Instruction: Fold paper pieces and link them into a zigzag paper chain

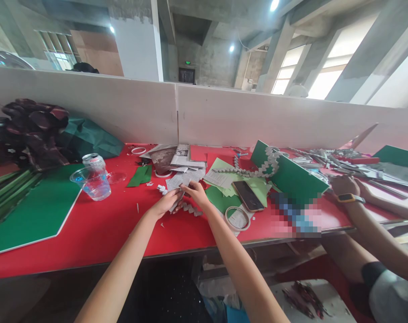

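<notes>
My left hand (166, 202) is closed on a grey strip of printed paper (176, 204) above the red table. From the other side my right hand (196, 193) pinches the same strip near its upper end. Below and between the hands lies a zigzag chain of folded paper (191, 209); whether it joins the held strip I cannot tell. Small folded white paper pieces (162, 189) sit just left of my fingers. Behind the hands are loose printed sheets (187, 177). A longer folded-paper chain (251, 172) curves over green paper to the right.
A phone (247, 195) and a tape roll (237, 219) lie right of my hands. A plastic cup (95, 185) and a can (93, 161) stand left, beside a green board (39, 211). Another green board (288, 172) stands upright. A co-worker's hand (345, 186) is far right.
</notes>
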`<state>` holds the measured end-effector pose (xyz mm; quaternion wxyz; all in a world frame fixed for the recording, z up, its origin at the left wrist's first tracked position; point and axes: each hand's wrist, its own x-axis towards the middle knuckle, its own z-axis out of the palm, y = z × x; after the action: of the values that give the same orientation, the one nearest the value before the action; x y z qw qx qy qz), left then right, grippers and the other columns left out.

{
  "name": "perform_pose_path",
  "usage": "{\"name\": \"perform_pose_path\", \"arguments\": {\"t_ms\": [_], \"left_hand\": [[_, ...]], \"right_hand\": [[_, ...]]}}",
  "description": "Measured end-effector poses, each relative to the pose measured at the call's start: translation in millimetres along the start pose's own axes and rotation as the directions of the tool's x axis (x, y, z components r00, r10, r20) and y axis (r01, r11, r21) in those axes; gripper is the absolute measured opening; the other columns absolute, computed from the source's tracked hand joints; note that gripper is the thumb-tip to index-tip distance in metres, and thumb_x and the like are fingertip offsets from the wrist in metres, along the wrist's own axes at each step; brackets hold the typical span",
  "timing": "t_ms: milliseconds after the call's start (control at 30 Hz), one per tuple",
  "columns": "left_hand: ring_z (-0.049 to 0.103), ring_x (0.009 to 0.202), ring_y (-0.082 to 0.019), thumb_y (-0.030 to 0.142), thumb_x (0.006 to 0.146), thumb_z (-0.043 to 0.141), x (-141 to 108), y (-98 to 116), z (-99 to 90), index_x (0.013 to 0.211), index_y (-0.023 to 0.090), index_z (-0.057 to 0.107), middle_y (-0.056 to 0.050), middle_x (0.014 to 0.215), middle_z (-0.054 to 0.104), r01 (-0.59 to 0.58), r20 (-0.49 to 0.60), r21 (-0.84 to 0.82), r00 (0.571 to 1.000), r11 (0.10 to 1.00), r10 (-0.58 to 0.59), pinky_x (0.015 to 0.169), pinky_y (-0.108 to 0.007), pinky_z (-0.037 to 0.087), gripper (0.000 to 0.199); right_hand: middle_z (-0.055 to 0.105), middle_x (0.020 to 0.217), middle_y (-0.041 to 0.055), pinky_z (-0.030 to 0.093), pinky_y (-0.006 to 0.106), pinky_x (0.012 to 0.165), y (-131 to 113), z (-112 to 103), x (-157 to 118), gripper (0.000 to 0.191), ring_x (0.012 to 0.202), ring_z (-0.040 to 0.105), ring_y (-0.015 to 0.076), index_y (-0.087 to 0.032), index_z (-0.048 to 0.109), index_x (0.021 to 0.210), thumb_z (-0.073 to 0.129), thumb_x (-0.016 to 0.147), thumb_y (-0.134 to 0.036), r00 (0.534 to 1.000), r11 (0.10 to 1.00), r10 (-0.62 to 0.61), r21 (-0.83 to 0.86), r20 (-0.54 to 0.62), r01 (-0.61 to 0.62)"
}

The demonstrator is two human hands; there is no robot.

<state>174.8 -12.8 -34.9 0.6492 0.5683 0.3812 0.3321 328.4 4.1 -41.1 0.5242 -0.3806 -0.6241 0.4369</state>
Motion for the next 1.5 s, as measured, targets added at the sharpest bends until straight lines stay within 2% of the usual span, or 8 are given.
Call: {"name": "perform_pose_path", "arguments": {"t_ms": [233, 600, 900, 1100, 1367, 1500], "left_hand": [[0.042, 0.043, -0.008, 0.051, 0.081, 0.059, -0.5, 1.2, -0.2, 0.094, 0.018, 0.049, 0.006, 0.058, 0.044, -0.006, -0.02, 0.004, 1.0, 1.0, 0.006, 0.038, -0.021, 0.028, 0.038], [0.044, 0.044, -0.008, 0.042, 0.083, 0.055, -1.1, 1.8, -0.2, 0.088, 0.019, 0.045, 0.006, 0.058, 0.045, -0.014, 0.003, 0.054, 1.0, 0.998, 0.014, 0.039, -0.021, 0.03, 0.026], [0.041, 0.042, -0.007, 0.044, 0.08, 0.058, 1.9, -0.1, -0.6, 0.088, 0.018, 0.047, 0.007, 0.057, 0.044, -0.014, 0.005, 0.052, 1.0, 0.999, 0.013, 0.038, -0.02, 0.028, 0.029], [0.041, 0.041, -0.007, 0.038, 0.081, 0.056, 0.9, 2.5, -1.0, 0.086, 0.02, 0.045, 0.007, 0.055, 0.044, -0.058, -0.07, 0.023, 0.996, 0.998, 0.06, 0.038, -0.02, 0.026, 0.022], [0.043, 0.038, -0.008, 0.041, 0.078, 0.059, 5.2, -2.0, -3.0, 0.083, 0.019, 0.046, 0.007, 0.053, 0.045, -0.057, -0.134, 0.053, 0.989, 0.997, 0.064, 0.036, -0.019, 0.024, 0.025], [0.044, 0.038, -0.008, 0.04, 0.08, 0.057, 5.0, -1.9, -2.7, 0.083, 0.019, 0.047, 0.005, 0.054, 0.051, -0.047, -0.134, 0.105, 0.989, 0.993, 0.06, 0.037, -0.02, 0.029, 0.024]], "right_hand": [[0.049, 0.062, -0.0018, 0.034, 0.024, 0.055, 2.8, 0.3, 0.5, 0.035, 0.062, 0.043, 0.0125, -0.017, 0.058, 0.072, 0.065, 0.072, -0.051, 0.999, 1.0, 0.009, 0.002, 0.049, -0.009], [0.05, 0.065, -0.0016, 0.034, 0.024, 0.056, -0.6, 0.2, 0.8, 0.035, 0.061, 0.043, 0.0114, -0.017, 0.057, 0.071, 0.062, 0.074, -0.051, 0.998, 1.0, -0.023, -0.018, 0.061, 0.024], [0.042, 0.057, -0.0038, 0.029, 0.023, 0.052, 1.2, -2.7, 1.4, 0.038, 0.056, 0.036, 0.0101, -0.019, 0.046, 0.061, 0.059, 0.076, -0.051, 0.999, 0.992, -0.035, -0.124, -0.026, 0.032], [0.046, 0.064, -0.0038, 0.032, 0.023, 0.056, 2.1, -1.3, 1.6, 0.03, 0.061, 0.039, 0.0107, -0.019, 0.051, 0.071, 0.062, 0.074, -0.046, 0.998, 0.994, -0.055, -0.095, -0.031, 0.052], [0.046, 0.062, -0.0038, 0.032, 0.023, 0.056, 0.9, -0.6, 1.4, 0.031, 0.059, 0.039, 0.0109, -0.019, 0.049, 0.067, 0.063, 0.073, -0.046, 0.999, 0.993, -0.031, -0.118, -0.025, 0.028], [0.045, 0.06, -0.0037, 0.031, 0.024, 0.055, 1.3, -0.8, 0.4, 0.029, 0.059, 0.038, 0.0111, -0.019, 0.048, 0.066, 0.061, 0.074, -0.044, 0.997, 0.986, -0.056, -0.161, -0.06, 0.045]]}}
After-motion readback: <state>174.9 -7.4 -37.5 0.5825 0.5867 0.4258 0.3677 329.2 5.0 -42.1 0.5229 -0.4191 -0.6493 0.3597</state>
